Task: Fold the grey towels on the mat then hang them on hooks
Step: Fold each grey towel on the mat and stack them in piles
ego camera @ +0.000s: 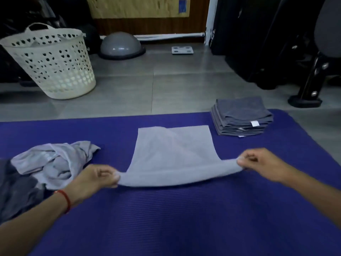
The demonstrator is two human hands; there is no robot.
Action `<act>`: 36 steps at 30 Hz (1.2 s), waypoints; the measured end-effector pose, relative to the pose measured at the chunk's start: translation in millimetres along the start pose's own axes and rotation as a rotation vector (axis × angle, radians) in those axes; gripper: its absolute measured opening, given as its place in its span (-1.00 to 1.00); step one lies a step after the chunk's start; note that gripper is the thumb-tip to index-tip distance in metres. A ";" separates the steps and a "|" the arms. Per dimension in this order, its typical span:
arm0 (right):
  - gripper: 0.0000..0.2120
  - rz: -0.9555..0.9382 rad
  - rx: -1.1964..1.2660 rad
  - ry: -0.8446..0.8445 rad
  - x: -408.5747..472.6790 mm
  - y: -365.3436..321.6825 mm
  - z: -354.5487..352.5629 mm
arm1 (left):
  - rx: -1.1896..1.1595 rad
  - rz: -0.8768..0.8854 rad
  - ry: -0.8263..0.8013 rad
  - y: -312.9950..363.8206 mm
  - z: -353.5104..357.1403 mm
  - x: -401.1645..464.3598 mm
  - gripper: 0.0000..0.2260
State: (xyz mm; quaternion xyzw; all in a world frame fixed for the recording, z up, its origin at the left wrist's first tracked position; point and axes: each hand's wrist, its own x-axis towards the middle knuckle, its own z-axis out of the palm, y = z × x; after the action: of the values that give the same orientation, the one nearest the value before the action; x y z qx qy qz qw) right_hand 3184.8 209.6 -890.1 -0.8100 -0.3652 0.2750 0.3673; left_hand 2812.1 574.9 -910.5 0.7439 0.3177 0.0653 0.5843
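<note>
Two hands, left hand and right hand, each grip pinching one pale towel on one mat; one folded stack at two o'clock.

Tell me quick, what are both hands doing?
Left hand: pinching the towel's near left corner.
Right hand: pinching its near right corner.

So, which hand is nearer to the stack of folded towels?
Right. The right hand is just in front of the stack of folded towels; the left hand is far across the mat.
</note>
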 end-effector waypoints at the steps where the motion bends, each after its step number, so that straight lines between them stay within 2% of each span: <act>1: -0.89 0.022 -0.116 -0.094 -8.9 15.3 12.2 | 0.121 -0.036 -0.051 -21.6 5.8 -9.0 -0.94; 2: -0.90 0.033 -0.213 -0.184 -17.6 27.9 23.3 | 0.254 -0.065 -0.098 -42.4 10.6 -16.4 -0.95; 4: -0.85 0.015 -0.331 -0.323 -33.4 47.0 42.0 | 0.474 -0.066 -0.183 -77.1 22.6 -30.8 -0.82; 6: -0.78 -0.028 -0.451 -0.430 -49.9 58.7 54.7 | 0.630 0.007 -0.209 -101.7 32.2 -46.5 -0.80; 11: -0.85 -0.164 -0.619 -0.634 -101.8 92.7 76.5 | 0.735 0.282 -0.278 -145.6 43.8 -101.2 -0.88; 13: -0.86 -0.231 -0.631 -0.692 -120.7 103.5 89.7 | 0.797 0.378 -0.340 -164.7 48.1 -119.3 -0.83; 16: -0.89 -0.362 -0.713 -0.737 -129.2 100.7 104.4 | 0.813 0.309 -0.399 -187.8 56.5 -142.5 -0.63; 17: -0.83 -0.320 -0.743 -0.808 -124.8 92.3 105.8 | 0.843 0.289 -0.399 -184.1 59.3 -142.6 -0.64; 19: -0.67 -0.221 -0.774 -0.859 -102.8 76.0 101.1 | 1.002 0.275 -0.354 -154.1 59.6 -123.1 -0.84; 21: -0.69 -0.104 -0.713 -0.682 -63.8 66.9 91.3 | 0.919 0.205 -0.270 -119.7 59.0 -78.2 -0.59; 22: -0.70 -0.059 -0.683 -0.559 -39.1 65.5 86.5 | 0.820 0.181 -0.174 -104.8 59.6 -51.3 -0.62; 24: -0.73 -0.008 -0.631 -0.338 11.7 69.9 78.2 | 0.691 0.101 -0.005 -91.0 55.9 7.7 -0.83; 25: -0.76 0.046 -0.595 -0.246 36.7 73.4 75.5 | 0.651 0.011 0.047 -84.4 54.4 39.3 -0.89; 27: -0.78 0.199 -0.494 -0.105 81.8 77.3 72.9 | 0.584 -0.187 0.121 -80.5 50.1 94.9 -0.84; 30: -0.51 0.399 -0.336 -0.007 133.1 85.0 79.0 | 0.428 -0.361 0.265 -78.9 43.9 154.4 -0.69; 32: -0.36 0.450 -0.242 0.055 157.9 87.5 85.1 | 0.329 -0.387 0.352 -79.4 45.6 177.5 -0.68; 34: -0.34 0.453 -0.185 0.107 175.9 90.2 89.7 | 0.252 -0.358 0.407 -77.6 49.0 193.9 -0.76; 36: -0.39 0.443 -0.140 0.127 188.8 89.9 92.4 | 0.123 -0.349 0.464 -78.5 45.1 210.8 -0.84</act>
State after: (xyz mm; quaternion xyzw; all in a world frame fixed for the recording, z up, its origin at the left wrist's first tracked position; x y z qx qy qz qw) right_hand 3263.7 354.1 -1048.7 -0.9096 -0.1728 0.2712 0.2630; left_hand 2968.6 662.3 -1053.7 0.6771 0.5694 0.1128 0.4523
